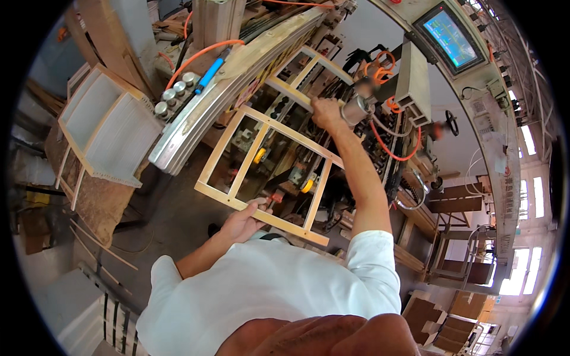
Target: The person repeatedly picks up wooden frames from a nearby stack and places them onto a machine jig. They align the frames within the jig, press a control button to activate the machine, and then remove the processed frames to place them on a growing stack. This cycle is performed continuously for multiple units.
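A light wooden frame [221, 200] with crossbars is tilted in front of me, its near rail close to my body. My left hand [242, 221] is closed around that near rail, thumb on top. Beyond it, a second wooden frame [289, 90] lies in the machine [389, 151]. My right hand [326, 114] reaches forward with its fingers curled over the end of the second frame's near rail, beside a metal cylinder [354, 111]. Yellow knobs [259, 155] and machine parts show through the openings of the nearer frame.
On the left, a stack of white-panelled wooden frames [110, 130] sits on a worn board [107, 207]. A curved metal-edged beam [196, 127] carries a blue air gun [211, 76] and orange hoses. A lit control screen [449, 38] hangs upper right. Cardboard boxes [424, 317] stand lower right.
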{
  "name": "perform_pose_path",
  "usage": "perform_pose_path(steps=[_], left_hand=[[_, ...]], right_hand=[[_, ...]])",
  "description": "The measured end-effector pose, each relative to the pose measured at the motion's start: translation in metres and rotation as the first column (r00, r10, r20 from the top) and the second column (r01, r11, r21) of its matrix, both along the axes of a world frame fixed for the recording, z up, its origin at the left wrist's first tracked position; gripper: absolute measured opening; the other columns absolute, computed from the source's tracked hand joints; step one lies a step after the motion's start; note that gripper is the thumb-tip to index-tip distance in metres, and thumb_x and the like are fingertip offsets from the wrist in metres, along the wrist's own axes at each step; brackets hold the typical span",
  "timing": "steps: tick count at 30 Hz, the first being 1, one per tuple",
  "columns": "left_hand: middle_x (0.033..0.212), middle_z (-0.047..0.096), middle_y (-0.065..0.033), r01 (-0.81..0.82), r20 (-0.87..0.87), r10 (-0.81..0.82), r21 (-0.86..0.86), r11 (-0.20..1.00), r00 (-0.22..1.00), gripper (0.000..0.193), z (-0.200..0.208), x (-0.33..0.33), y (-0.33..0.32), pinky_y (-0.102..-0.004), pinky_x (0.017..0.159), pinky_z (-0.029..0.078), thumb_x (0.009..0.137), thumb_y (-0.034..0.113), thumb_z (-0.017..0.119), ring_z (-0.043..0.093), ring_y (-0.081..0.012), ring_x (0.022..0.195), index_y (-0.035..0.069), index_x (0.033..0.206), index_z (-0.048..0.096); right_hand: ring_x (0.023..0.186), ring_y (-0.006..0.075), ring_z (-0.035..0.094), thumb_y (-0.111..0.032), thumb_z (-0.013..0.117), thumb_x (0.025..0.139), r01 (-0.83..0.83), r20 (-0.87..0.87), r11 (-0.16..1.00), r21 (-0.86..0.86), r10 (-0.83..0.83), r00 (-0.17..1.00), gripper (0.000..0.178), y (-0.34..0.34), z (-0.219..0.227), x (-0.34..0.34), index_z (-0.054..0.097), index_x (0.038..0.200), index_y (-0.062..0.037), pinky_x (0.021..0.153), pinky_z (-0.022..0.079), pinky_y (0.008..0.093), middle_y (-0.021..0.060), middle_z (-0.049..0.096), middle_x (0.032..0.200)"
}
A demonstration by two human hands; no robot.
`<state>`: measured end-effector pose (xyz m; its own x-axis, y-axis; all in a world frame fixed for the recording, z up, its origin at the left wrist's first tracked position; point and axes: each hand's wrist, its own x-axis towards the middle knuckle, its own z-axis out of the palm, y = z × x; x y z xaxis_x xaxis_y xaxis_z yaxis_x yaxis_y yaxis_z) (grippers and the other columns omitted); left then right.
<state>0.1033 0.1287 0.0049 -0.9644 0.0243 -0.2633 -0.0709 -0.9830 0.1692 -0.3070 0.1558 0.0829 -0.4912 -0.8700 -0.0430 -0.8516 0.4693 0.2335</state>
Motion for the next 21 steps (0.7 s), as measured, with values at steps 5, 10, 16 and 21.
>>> perform_pose_path(steps=[5, 10, 16, 21], left_hand=[[0.104, 0.056, -0.0047, 0.033, -0.010, -0.034, -0.092, 0.995, 0.999, 0.034, -0.006, 0.065, -0.025, -0.0422, 0.093, 0.046, 0.098, 0.025, 0.052, 0.055, -0.0254, 0.111, 0.005, 0.125, 0.049], [0.104, 0.056, -0.0056, 0.041, -0.001, -0.041, -0.114, 0.993, 0.999, 0.034, -0.018, 0.118, -0.037, -0.0427, 0.094, 0.046, 0.096, 0.024, 0.054, 0.056, -0.0265, 0.110, 0.004, 0.123, 0.050], [0.098, 0.057, -0.0058, -0.025, 0.169, 0.046, -0.125, 0.992, 0.985, 0.029, -0.016, 0.168, -0.052, -0.0410, 0.099, 0.043, 0.093, 0.023, 0.061, 0.054, -0.0261, 0.108, 0.005, 0.115, 0.056], [0.088, 0.057, -0.0054, -0.137, 0.385, 0.163, -0.095, 0.986, 0.908, 0.020, -0.041, 0.175, -0.079, -0.0423, 0.098, 0.044, 0.092, 0.022, 0.060, 0.056, -0.0236, 0.095, 0.004, 0.100, 0.057]], right_hand=[[0.088, 0.0367, 0.063, -0.009, 0.062, 0.073, 0.037, -0.041, 0.999, 0.024, -0.036, 0.999, 0.028, -0.003, -0.006, -0.010, 0.054, 0.098, -0.0031, 0.078, 0.041, 0.0467, 0.0191, 0.066, 0.086], [0.087, 0.0366, 0.064, -0.007, 0.060, 0.073, 0.100, -0.048, 0.995, -0.007, -0.100, 0.994, 0.026, -0.010, -0.017, -0.012, 0.053, 0.098, -0.0034, 0.078, 0.041, 0.0464, 0.0182, 0.066, 0.084], [0.085, 0.0407, 0.062, -0.003, 0.059, 0.076, 0.138, 0.007, 0.988, -0.074, -0.137, 0.990, 0.023, -0.014, -0.018, -0.009, 0.050, 0.097, -0.0020, 0.079, 0.042, 0.0501, 0.0193, 0.065, 0.084], [0.087, 0.0412, 0.061, -0.003, 0.059, 0.077, 0.146, 0.073, 0.986, -0.077, -0.141, 0.987, 0.027, -0.013, -0.023, -0.018, 0.049, 0.102, -0.0018, 0.078, 0.043, 0.0510, 0.0201, 0.065, 0.085]])
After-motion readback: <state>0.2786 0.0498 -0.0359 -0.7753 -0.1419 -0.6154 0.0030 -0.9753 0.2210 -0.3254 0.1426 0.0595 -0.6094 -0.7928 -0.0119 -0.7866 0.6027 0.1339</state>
